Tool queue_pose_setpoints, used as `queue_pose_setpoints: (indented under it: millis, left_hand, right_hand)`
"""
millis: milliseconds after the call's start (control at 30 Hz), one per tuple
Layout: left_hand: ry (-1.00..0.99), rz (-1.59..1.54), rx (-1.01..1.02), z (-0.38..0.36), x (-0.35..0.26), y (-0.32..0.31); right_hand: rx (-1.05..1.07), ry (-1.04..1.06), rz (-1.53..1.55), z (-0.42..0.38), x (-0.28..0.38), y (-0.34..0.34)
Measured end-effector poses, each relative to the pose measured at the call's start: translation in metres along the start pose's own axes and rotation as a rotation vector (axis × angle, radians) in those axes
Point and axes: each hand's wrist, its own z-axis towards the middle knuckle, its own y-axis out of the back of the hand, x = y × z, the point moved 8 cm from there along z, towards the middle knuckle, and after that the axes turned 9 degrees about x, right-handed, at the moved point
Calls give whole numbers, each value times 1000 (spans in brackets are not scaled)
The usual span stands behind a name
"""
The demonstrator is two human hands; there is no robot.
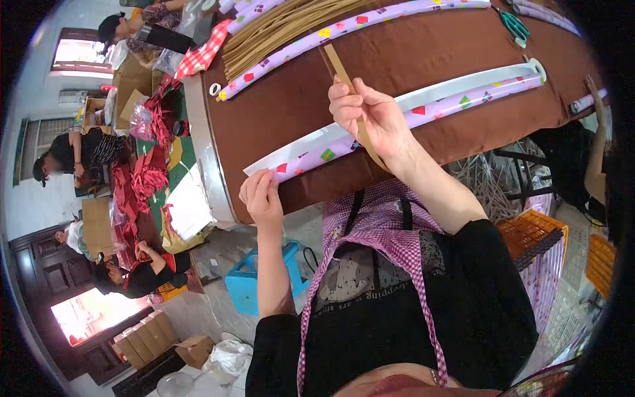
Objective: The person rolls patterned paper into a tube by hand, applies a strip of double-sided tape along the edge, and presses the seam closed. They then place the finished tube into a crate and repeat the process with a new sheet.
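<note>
A lilac roll of gift-patterned wrapping paper [450, 106] lies across the brown-covered table, its white underside folded back along the far edge. Pinched at the roll's near-left end are the fingers of my left hand [263, 197]. My right hand [376, 119] is raised over the middle of the roll, closed around a thin tan strip [338, 63]. The strip sticks up beyond my fingers, and its lower end curves down past my wrist. A roll of tape [537, 69] sits at the wrapping paper's far right end.
A stack of tan strips [278, 36] lies behind another lilac roll [291, 53] on the brown cloth [278, 126]. Teal-handled scissors [514, 26] rest at upper right. A blue plastic stool [248, 284] stands below the table. Several people work at left; another person's hand [595, 92] is at right.
</note>
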Motion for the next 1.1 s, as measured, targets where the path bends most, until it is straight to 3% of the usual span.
queue_pose_setpoints:
  millis: [400, 467, 567, 667, 700, 767, 933, 967, 1033, 1100]
  left_hand:
    - [3, -5, 0, 0, 4, -1]
    - [20, -1, -13, 0, 4, -1]
    - [-10, -39, -20, -3, 9, -3]
    - [36, -18, -34, -1, 11, 0]
    - [23, -25, -37, 0, 12, 0]
    - [30, -31, -49, 0, 12, 2]
    - [61, -21, -66, -3, 7, 0]
    - [69, 2, -70, -3, 6, 0]
    - [64, -10, -100, -3, 6, 3]
    - [39, -12, -91, -3, 5, 3]
  right_hand:
    - [-69, 52, 23, -2, 11, 4]
    - [-46, 36, -156, 0, 16, 3]
    - [15, -60, -762, 10, 11, -25]
    - [-95, -204, -1538, 26, -10, -45]
    - [-85, -245, -1531, 39, -20, -46]
    - [38, -348, -1993, 65, -41, -54]
    - [120, -554, -2212, 95, -84, -15]
    - [224, -533, -2279, 93, -88, 2]
    - [231, -407, -2304, 85, -85, 42]
    - [257, -427, -2341, 80, -89, 62]
